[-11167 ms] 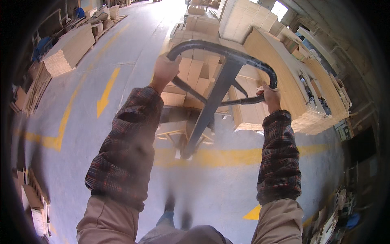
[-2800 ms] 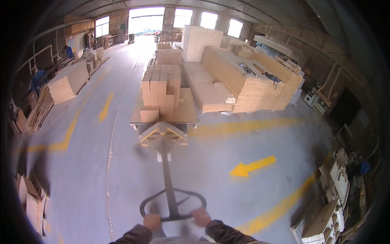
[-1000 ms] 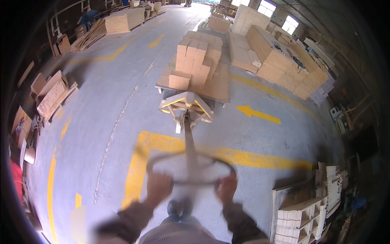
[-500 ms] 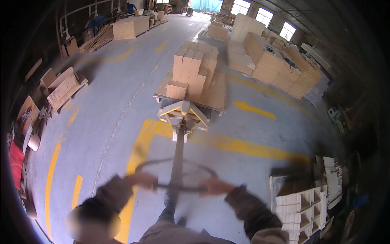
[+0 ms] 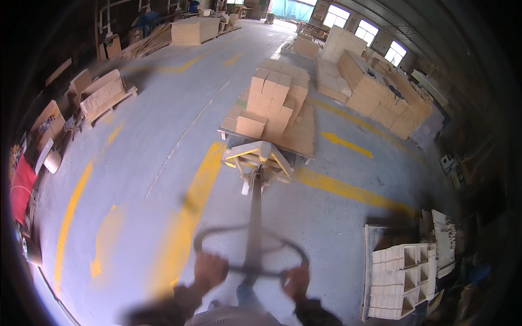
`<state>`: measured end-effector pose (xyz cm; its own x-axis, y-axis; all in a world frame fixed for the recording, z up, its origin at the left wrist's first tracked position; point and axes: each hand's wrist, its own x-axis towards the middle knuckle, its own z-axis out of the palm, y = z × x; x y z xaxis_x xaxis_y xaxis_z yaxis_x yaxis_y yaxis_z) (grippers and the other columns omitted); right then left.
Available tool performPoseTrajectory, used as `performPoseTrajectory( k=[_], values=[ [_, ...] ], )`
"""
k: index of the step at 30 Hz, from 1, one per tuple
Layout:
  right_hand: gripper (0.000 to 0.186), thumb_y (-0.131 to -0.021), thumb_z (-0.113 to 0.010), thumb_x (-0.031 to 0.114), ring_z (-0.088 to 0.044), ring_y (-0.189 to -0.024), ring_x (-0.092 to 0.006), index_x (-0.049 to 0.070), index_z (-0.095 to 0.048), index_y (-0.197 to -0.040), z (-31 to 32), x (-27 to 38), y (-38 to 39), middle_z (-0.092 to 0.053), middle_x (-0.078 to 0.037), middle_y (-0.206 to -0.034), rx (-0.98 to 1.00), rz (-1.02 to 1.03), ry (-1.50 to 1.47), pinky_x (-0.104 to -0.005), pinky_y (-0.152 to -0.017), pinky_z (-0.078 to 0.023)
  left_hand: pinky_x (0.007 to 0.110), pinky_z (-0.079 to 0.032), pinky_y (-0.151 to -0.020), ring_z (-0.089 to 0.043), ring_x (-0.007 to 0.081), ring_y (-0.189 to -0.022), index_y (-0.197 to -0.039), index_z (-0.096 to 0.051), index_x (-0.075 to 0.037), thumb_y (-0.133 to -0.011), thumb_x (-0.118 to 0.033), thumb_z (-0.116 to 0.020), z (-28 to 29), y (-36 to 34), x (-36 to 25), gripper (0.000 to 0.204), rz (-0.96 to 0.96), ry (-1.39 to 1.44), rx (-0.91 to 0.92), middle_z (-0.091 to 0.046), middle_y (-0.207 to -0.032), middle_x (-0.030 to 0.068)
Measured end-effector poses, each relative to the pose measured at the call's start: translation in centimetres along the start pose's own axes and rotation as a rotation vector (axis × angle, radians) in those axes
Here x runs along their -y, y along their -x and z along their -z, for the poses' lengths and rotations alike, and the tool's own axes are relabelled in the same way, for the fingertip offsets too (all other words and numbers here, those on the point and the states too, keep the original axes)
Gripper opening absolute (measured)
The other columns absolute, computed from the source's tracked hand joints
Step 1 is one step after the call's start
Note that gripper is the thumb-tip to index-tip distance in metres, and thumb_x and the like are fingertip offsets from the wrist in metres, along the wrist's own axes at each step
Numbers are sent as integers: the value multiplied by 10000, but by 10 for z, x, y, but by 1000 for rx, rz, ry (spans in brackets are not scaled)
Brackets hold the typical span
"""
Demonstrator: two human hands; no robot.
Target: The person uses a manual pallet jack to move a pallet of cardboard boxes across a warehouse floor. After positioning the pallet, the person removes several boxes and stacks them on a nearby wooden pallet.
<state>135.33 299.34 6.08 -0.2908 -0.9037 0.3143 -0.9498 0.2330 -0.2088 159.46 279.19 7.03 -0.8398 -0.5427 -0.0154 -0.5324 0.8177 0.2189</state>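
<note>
Both my hands grip the near bar of the loop handle (image 5: 251,227) of a pallet jack. My left hand (image 5: 211,270) is closed round its left side, my right hand (image 5: 296,282) round its right corner. From the loop a long grey shaft (image 5: 255,223) runs forward to the jack's white and yellow body (image 5: 262,152). On the forks rides a pallet (image 5: 231,135), bearing a stepped stack of tan cardboard boxes (image 5: 272,95). My own feet partly show below the handle.
Slatted white wooden pieces (image 5: 389,277) lie at the lower right. A wooden pallet with boards (image 5: 106,95) stands at left, near a red object (image 5: 23,182). Large stacks of tan board (image 5: 380,95) fill the far right. Yellow lines (image 5: 348,190) mark the grey floor.
The handle and both hands have come lower and closer to my body, my arms drawn in. The jack and its load appear further right and slightly lower in view.
</note>
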Motion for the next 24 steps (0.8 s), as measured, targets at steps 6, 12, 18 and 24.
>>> performPoseTrajectory(
  k=[6, 12, 18, 24],
  values=[
    [180, -777, -668, 211, -648, -838, -399, 88, -618, -899, -139, 91, 182, -677, -168, -852, 979, -34, -89, -482, -724, -474, 477, -476, -778, -656, 326, -818, -826, -681, -107, -731, -208, -662, -166, 173, 11, 140, 5, 114, 403, -682, -778, 95],
    [276, -830, -684, 278, -647, -839, -387, 50, -574, -943, -23, 118, 166, -664, -181, -837, 879, 106, -392, -512, -741, -468, 464, -483, -676, -641, 333, -747, -793, -650, -137, -715, -195, -706, -64, 212, 31, 112, -204, 153, 298, -638, -732, 89],
    [203, -826, -679, 190, -622, -767, -383, 51, -573, -929, 89, 128, 81, -625, -159, -793, 593, 263, -507, -488, -680, -467, 470, -447, -711, -570, 329, -822, -757, -601, -106, -669, -202, -783, 57, 176, 34, 224, -2, 106, -227, -571, -758, 91],
    [231, -704, -753, 184, -625, -735, -330, 124, -635, -893, 146, 129, 12, -629, -88, -798, 145, 390, -537, -439, -621, -485, 395, -478, -699, -590, 329, -806, -777, -562, -70, -726, -121, -781, 137, 140, 61, 231, 144, 368, -645, -574, -789, 115]
  ],
)
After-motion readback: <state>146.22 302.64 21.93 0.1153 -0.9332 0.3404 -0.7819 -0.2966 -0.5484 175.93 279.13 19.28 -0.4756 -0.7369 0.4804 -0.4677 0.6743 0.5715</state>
